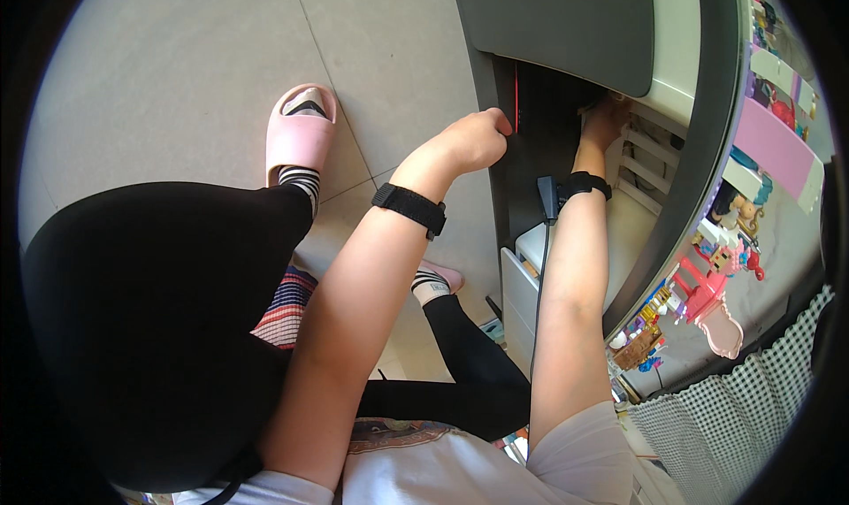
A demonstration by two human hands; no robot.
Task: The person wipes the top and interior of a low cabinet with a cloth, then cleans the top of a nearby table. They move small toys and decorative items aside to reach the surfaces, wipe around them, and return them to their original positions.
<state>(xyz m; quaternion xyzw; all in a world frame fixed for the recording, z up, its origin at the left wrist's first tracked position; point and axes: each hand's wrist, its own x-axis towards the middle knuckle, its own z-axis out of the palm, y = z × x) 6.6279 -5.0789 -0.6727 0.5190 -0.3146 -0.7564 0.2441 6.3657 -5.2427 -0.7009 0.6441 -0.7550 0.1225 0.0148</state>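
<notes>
My left hand (474,141) is beside a dark panel (514,153) with a thin red line along it. Its fingers curl down out of sight, so whether they grip anything is hidden. My right hand (605,119) reaches into a shadowed opening under a dark grey board (570,27), close to a white slatted rack (647,148). Shadow and the board's edge obscure its fingers. Each wrist wears a black strap; near the right one sits a small dark device (548,198) with a cable running down along the forearm.
A white drawer unit (521,293) stands under the right forearm. Small toys, including a pink toy chair (703,286), crowd the curved desktop (763,306) at right. A checkered cloth (736,405) hangs below. My bent legs and a pink slipper (302,133) occupy the tiled floor (179,94).
</notes>
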